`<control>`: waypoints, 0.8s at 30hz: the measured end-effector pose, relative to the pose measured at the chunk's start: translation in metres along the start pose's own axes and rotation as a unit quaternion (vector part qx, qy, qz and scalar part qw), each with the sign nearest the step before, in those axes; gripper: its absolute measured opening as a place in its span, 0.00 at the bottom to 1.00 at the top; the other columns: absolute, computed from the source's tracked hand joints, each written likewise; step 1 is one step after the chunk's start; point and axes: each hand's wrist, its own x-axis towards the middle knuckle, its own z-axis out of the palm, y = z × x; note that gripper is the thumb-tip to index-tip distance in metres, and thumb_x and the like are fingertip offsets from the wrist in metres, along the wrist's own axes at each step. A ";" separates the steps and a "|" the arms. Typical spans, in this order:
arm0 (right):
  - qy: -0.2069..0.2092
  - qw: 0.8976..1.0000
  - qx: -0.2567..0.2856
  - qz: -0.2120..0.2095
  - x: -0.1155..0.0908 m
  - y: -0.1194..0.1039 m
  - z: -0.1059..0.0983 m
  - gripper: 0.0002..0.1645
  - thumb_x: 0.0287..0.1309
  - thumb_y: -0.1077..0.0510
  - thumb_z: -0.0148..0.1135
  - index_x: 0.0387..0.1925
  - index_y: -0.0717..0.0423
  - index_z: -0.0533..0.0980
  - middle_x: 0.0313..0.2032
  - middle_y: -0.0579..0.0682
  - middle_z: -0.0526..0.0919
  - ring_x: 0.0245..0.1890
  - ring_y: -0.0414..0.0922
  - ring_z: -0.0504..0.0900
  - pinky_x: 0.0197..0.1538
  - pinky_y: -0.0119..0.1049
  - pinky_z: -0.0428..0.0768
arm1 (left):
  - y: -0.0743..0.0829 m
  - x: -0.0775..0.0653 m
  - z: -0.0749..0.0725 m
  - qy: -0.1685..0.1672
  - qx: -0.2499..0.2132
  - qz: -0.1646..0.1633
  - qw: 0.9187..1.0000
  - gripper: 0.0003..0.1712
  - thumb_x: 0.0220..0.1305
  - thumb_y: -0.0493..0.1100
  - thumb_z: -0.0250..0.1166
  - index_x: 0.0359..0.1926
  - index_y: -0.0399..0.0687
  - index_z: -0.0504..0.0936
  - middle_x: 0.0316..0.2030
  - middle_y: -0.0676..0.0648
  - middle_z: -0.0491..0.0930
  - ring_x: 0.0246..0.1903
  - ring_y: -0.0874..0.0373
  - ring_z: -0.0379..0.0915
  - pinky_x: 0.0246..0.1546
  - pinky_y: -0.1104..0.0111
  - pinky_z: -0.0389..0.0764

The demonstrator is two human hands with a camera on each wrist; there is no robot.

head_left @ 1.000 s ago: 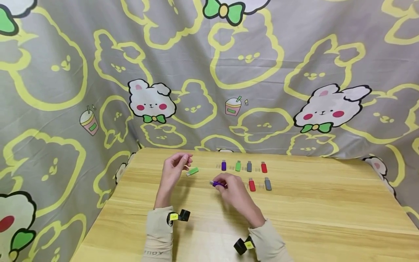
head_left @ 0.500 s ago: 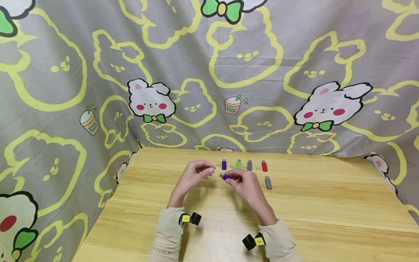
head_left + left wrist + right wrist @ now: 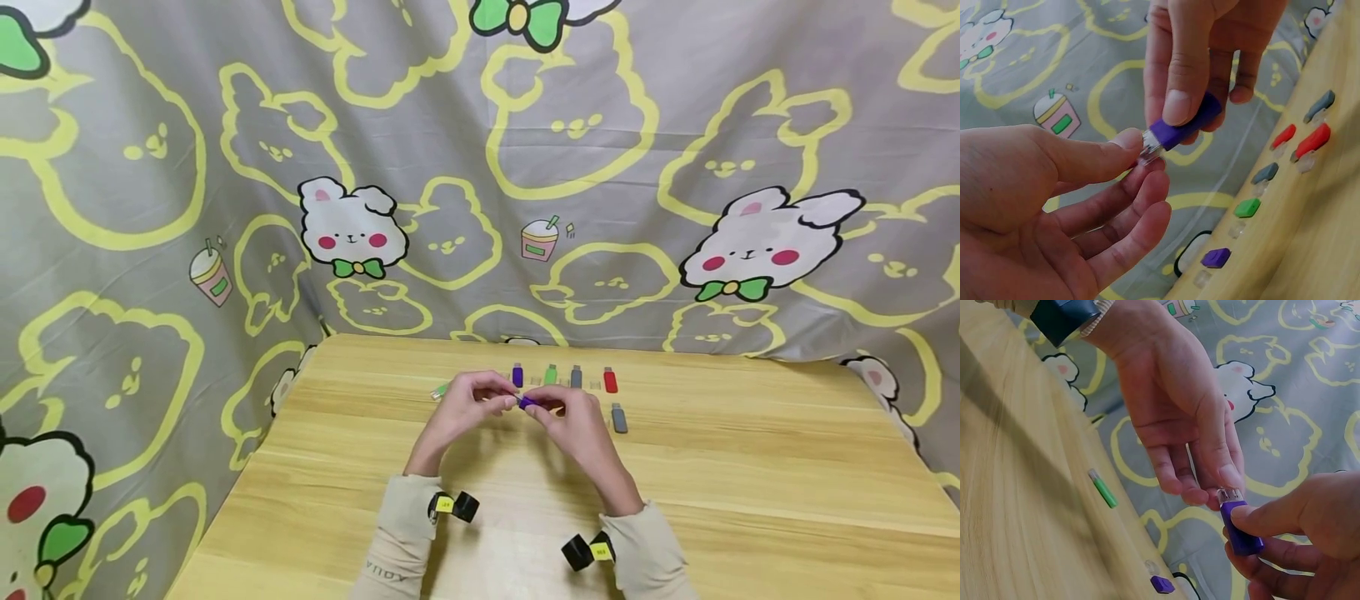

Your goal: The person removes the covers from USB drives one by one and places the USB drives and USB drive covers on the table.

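My right hand [image 3: 577, 414] pinches the body of a purple USB stick [image 3: 1242, 528] between thumb and fingers, held up over the table. At its metal connector end, the thumb and forefinger of my left hand [image 3: 467, 407] pinch a small clear cap [image 3: 1150, 150]. The cap overlaps the connector in both wrist views. In the left wrist view the other left fingers are spread and loosely bent. Both hands meet just in front of the back row of sticks.
On the wooden table [image 3: 720, 467] lie more USB sticks: purple [image 3: 517, 377], green [image 3: 551, 374], grey [image 3: 576, 377] and red [image 3: 611, 382], with clear caps beside them. Another grey one [image 3: 618, 418] lies nearer. A green stick with a clear end [image 3: 1104, 489] lies apart at left.
My left hand has moved right from beside the green stick to the purple stick's connector end and now pinches the cap there. My right hand has moved slightly right and away from me.
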 end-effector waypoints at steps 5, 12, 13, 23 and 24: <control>0.009 1.000 -0.011 -0.009 -0.001 0.001 0.001 0.07 0.58 0.65 0.74 0.40 0.57 0.88 0.35 0.48 0.90 0.35 0.45 0.87 0.42 0.46 0.85 | 0.000 0.001 0.004 -0.001 0.001 -0.005 1.000 0.06 0.66 0.30 0.69 0.43 0.33 0.87 0.37 0.39 0.86 0.38 0.29 0.81 0.40 0.45 0.85; 0.008 1.000 -0.026 -0.001 -0.002 0.000 0.003 0.06 0.59 0.64 0.75 0.39 0.55 0.88 0.32 0.45 0.89 0.35 0.45 0.86 0.42 0.47 0.83 | 0.002 0.000 0.007 0.008 0.011 0.001 1.000 0.05 0.65 0.29 0.69 0.42 0.34 0.87 0.38 0.39 0.86 0.37 0.30 0.82 0.38 0.53 0.87; 0.007 1.000 -0.026 0.000 -0.002 0.000 0.002 0.06 0.59 0.64 0.75 0.39 0.55 0.88 0.32 0.45 0.89 0.35 0.45 0.86 0.42 0.48 0.83 | 0.001 0.000 0.007 0.009 0.015 0.003 1.000 0.05 0.65 0.29 0.69 0.42 0.34 0.87 0.38 0.39 0.86 0.37 0.32 0.82 0.38 0.53 0.87; -0.011 1.000 -0.027 0.006 -0.002 0.000 0.000 0.06 0.59 0.65 0.74 0.39 0.56 0.88 0.32 0.45 0.88 0.35 0.45 0.85 0.42 0.47 0.83 | 0.001 0.000 0.008 0.018 0.026 0.007 0.999 0.07 0.63 0.30 0.71 0.42 0.33 0.87 0.41 0.36 0.86 0.39 0.42 0.83 0.38 0.72 0.83; -0.012 1.000 -0.026 0.006 -0.002 0.001 -0.001 0.06 0.59 0.65 0.74 0.39 0.56 0.87 0.32 0.45 0.88 0.36 0.45 0.86 0.42 0.47 0.83 | 0.001 0.000 0.008 0.020 0.028 0.007 0.999 0.06 0.63 0.30 0.71 0.42 0.34 0.87 0.40 0.37 0.86 0.38 0.43 0.83 0.37 0.72 0.83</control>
